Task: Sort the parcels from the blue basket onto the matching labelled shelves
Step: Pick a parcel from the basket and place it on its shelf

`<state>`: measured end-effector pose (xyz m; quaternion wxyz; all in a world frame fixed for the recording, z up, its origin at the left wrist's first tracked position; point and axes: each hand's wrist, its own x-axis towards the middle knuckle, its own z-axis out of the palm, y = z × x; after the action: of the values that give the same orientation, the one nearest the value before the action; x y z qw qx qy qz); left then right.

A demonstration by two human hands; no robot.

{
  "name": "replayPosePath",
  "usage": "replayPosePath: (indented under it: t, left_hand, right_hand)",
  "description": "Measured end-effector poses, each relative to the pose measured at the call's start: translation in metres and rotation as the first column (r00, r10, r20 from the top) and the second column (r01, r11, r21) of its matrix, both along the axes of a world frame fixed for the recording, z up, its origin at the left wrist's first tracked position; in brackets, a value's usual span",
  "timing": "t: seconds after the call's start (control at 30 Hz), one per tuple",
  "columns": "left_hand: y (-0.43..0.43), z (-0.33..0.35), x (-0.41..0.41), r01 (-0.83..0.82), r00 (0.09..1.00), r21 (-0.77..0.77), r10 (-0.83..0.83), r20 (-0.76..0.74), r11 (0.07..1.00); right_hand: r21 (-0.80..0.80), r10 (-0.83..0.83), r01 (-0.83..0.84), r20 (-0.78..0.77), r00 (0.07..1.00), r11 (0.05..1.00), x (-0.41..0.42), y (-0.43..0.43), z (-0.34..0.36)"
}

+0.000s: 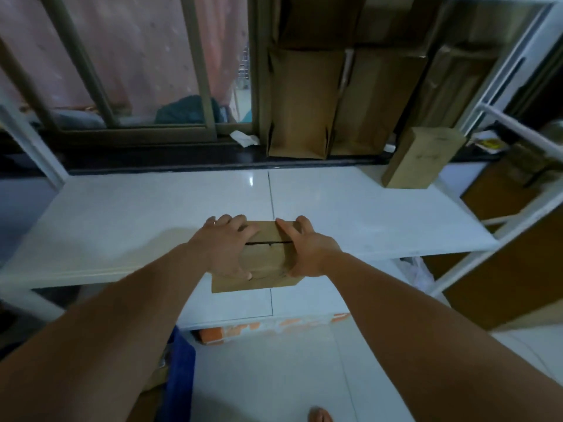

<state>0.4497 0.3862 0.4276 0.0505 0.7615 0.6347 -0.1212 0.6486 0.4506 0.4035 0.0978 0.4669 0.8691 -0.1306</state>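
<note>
The brown cardboard parcel [263,257] sits at the front edge of the white shelf [122,223], its near end overhanging that edge. The left hand [224,242] grips its left side and the right hand [304,248] grips its right side. A second box [423,156] stands upright at the shelf's far right corner. The blue basket [179,376] is below the shelf's front, to the left.

left hand [225,245]: palm down, fingers curled over far edge of parcel [265,257], thumb on near face. right hand [307,248]: gripping opposite side, fingers curled over top. left forearm [128,306], right forearm [405,303]: bare, extended forward, converging. bare foot [320,415]: toes at bottom edge.
</note>
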Motion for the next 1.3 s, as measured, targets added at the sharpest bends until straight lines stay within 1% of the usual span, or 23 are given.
replayPosePath:
  t: [0.07,0.13,0.2,0.3,0.4,0.5,0.57,0.67,0.73,0.8,0.87,0.9,0.93,1.0,1.07,1.17,1.3]
  left_hand:
    - [0.028,-0.003,0.024,-0.072,0.994,-0.013,0.073,0.079,0.997]
    - [0.052,-0.002,0.043,-0.109,0.982,-0.036,0.113,0.152,0.993]
    - [0.075,-0.002,0.058,-0.112,0.977,-0.032,0.116,0.177,0.993]
    - [0.107,-0.003,0.072,-0.135,0.979,-0.014,0.135,0.155,0.991]
    - [0.132,-0.009,0.075,-0.148,0.984,-0.067,0.154,0.094,0.987]
    - [0.141,-0.027,0.073,-0.179,0.973,-0.233,0.208,0.104,0.956]
    - [0.143,-0.042,0.067,-0.209,0.964,-0.273,0.244,0.103,0.939]
    - [0.156,-0.054,0.055,-0.25,0.945,-0.206,0.284,0.16,0.946]
    - [0.171,-0.055,0.05,-0.26,0.942,-0.163,0.287,0.173,0.952]
    - [0.186,-0.055,0.045,-0.281,0.934,-0.137,0.303,0.187,0.95]
    - [0.199,-0.053,0.041,-0.314,0.924,-0.093,0.326,0.198,0.945]
    - [0.205,-0.051,0.038,-0.337,0.918,-0.076,0.346,0.194,0.938]
    - [0.211,-0.05,0.036,-0.359,0.912,-0.066,0.365,0.185,0.931]
    - [0.22,-0.048,0.035,-0.393,0.897,-0.072,0.4,0.188,0.917]
    - [0.228,-0.047,0.037,-0.415,0.883,-0.09,0.424,0.199,0.905]
    - [0.24,-0.045,0.037,-0.445,0.872,-0.104,0.457,0.177,0.89]
    - [0.265,-0.041,0.036,-0.52,0.828,-0.099,0.529,0.185,0.849]
  right_hand:
    - [0.061,0.006,-0.007,0.017,1.0,0.998,0.024,0.03,0.003]
    - [0.081,0.011,-0.012,0.019,1.0,0.997,0.044,0.056,0.007]
    - [0.09,0.02,-0.021,0.018,1.0,0.996,0.06,0.081,0.012]
    - [0.088,0.012,-0.013,0.014,1.0,0.996,0.074,0.113,0.018]
    - [0.035,-0.026,0.028,-0.05,0.998,0.999,0.076,0.134,0.011]
    - [-0.061,-0.112,0.104,-0.139,0.984,0.993,0.077,0.148,-0.008]
    - [-0.126,-0.151,0.135,-0.122,0.981,0.983,0.077,0.154,-0.019]
    - [-0.128,-0.15,0.14,-0.07,0.986,0.982,0.068,0.164,-0.027]
    - [-0.093,-0.213,0.205,-0.08,0.974,0.974,0.055,0.173,-0.028]
    - [-0.102,-0.348,0.336,-0.162,0.923,0.936,0.04,0.179,-0.026]
    - [-0.162,-0.496,0.469,-0.302,0.814,0.868,0.026,0.188,-0.024]
    - [-0.176,-0.543,0.516,-0.345,0.765,0.838,0.021,0.193,-0.024]
    - [-0.164,-0.565,0.545,-0.35,0.747,0.822,0.015,0.199,-0.024]
    - [-0.132,-0.56,0.547,-0.285,0.778,0.827,0.008,0.208,-0.025]
    - [-0.151,-0.498,0.475,-0.214,0.84,0.867,0.005,0.215,-0.026]
    - [-0.167,-0.38,0.354,-0.164,0.911,0.92,0.001,0.23,-0.026]
    - [-0.22,-0.335,0.298,-0.151,0.93,0.929,-0.004,0.26,-0.023]
